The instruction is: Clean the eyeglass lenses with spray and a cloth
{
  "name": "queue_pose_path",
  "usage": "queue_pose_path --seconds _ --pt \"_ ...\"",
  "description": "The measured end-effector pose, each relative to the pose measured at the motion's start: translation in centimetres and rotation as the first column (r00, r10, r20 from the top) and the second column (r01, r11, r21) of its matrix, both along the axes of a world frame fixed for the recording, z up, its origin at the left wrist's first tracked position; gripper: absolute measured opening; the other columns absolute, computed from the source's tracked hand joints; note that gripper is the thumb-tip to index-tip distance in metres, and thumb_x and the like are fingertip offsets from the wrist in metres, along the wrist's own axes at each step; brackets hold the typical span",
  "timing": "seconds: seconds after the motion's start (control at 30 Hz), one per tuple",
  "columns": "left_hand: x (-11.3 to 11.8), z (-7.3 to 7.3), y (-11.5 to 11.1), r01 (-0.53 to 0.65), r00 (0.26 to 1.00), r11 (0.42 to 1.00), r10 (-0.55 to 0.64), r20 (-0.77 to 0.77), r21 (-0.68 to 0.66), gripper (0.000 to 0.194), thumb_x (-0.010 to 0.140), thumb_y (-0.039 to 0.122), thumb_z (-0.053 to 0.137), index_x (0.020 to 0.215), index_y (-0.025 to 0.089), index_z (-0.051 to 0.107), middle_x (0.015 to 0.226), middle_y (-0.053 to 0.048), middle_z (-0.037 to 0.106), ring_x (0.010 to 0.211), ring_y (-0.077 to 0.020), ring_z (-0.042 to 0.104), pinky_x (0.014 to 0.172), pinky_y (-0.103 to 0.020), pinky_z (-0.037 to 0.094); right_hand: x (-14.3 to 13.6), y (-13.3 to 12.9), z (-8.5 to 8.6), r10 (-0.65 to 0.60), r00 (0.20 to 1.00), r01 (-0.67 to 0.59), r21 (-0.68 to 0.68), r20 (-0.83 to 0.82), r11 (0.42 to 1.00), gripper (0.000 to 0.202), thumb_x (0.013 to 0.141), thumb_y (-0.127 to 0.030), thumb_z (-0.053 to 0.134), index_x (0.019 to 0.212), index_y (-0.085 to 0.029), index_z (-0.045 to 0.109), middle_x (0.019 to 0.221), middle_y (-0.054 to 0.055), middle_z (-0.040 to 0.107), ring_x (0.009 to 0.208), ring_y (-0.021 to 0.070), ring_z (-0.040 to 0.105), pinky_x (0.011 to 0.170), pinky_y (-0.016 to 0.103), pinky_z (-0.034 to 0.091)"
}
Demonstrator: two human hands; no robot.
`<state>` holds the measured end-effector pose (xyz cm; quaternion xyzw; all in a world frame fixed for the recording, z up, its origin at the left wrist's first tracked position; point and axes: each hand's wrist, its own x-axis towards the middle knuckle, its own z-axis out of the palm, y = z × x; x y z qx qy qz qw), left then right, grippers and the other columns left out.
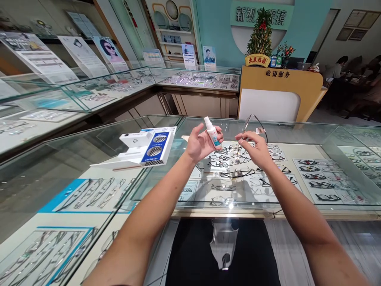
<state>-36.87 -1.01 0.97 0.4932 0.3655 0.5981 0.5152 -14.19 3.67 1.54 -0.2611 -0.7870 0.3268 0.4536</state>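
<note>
In my left hand [201, 145] lies a small white spray bottle [212, 132] with a teal-and-red label, tilted, its white cap pointing up and to the left. The fingers curl round its lower part. My right hand [255, 147] pinches a pair of thin-framed eyeglasses [247, 121], held up above the glass counter with a dark temple curving to the right. A small tag [260, 130] hangs by the glasses. The two hands are apart, with the bottle left of the glasses.
Beneath my hands is a glass display counter [190, 204] with several eyeglass frames inside. A white-and-blue cardboard display box [157, 147] stands on the glass at left. Further back are more showcases, a yellow cashier desk [309, 85] with a potted plant [259, 33], and people at far right.
</note>
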Motion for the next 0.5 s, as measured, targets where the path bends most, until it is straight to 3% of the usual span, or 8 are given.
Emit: queue_pose_path --seconds 0.13,0.23,0.33,0.4,0.5 --pt "0.9 0.5 -0.6 -0.018 0.999 1.0 0.017 -0.05 -0.013 0.081 0.08 0.101 0.033 0.068 0.024 0.055 0.073 -0.011 0.059 0.07 -0.0249 0.064 0.055 -0.04 0.055 -0.1 -0.5 0.5 0.15 0.989 -0.149 -0.074 0.014 0.986 0.015 0.091 -0.035 0.065 0.085 -0.024 0.074 0.101 0.004 0.082 0.099 0.0227 0.07 0.098 0.043 0.053" --pt "1.4 0.0 -0.2 -0.084 0.991 0.995 0.088 -0.101 0.047 0.074 0.08 0.096 0.045 0.07 0.024 0.057 0.076 -0.007 0.058 0.069 -0.0203 0.059 0.062 -0.037 0.057 0.0 -0.9 0.8 0.251 0.967 -0.242 -0.136 0.049 0.961 0.018 0.093 -0.034 0.062 0.089 -0.024 0.076 0.099 0.004 0.081 0.1 0.0216 0.07 0.098 0.043 0.053" --pt "1.7 -1.0 0.3 -0.243 0.941 0.956 0.274 -0.198 0.166 0.063 0.075 0.086 0.063 0.076 0.023 0.06 0.081 -0.004 0.058 0.073 -0.0179 0.055 0.069 -0.033 0.054 0.0 -1.3 1.0 0.328 0.943 -0.314 -0.17 0.058 0.934 0.021 0.094 -0.035 0.059 0.09 -0.024 0.076 0.1 0.004 0.081 0.102 0.0213 0.071 0.1 0.042 0.053" --pt "1.9 -1.5 0.5 -0.304 0.893 0.926 0.359 -0.27 0.224 0.061 0.076 0.084 0.064 0.078 0.023 0.06 0.084 -0.004 0.058 0.078 -0.0193 0.054 0.072 -0.033 0.051 -0.1 -1.6 1.2 0.356 0.932 -0.339 -0.185 0.064 0.922 0.021 0.095 -0.034 0.059 0.09 -0.024 0.076 0.101 0.003 0.08 0.103 0.0215 0.071 0.101 0.042 0.053" --pt "2.1 -1.9 0.4 -0.321 0.851 0.912 0.396 -0.345 0.255 0.058 0.082 0.082 0.059 0.08 0.024 0.058 0.083 -0.003 0.055 0.078 -0.0204 0.051 0.075 -0.035 0.047 -0.2 -2.0 1.3 0.385 0.92 -0.362 -0.206 0.08 0.909 0.02 0.095 -0.032 0.058 0.091 -0.024 0.076 0.101 0.003 0.08 0.104 0.0215 0.072 0.1 0.041 0.054"
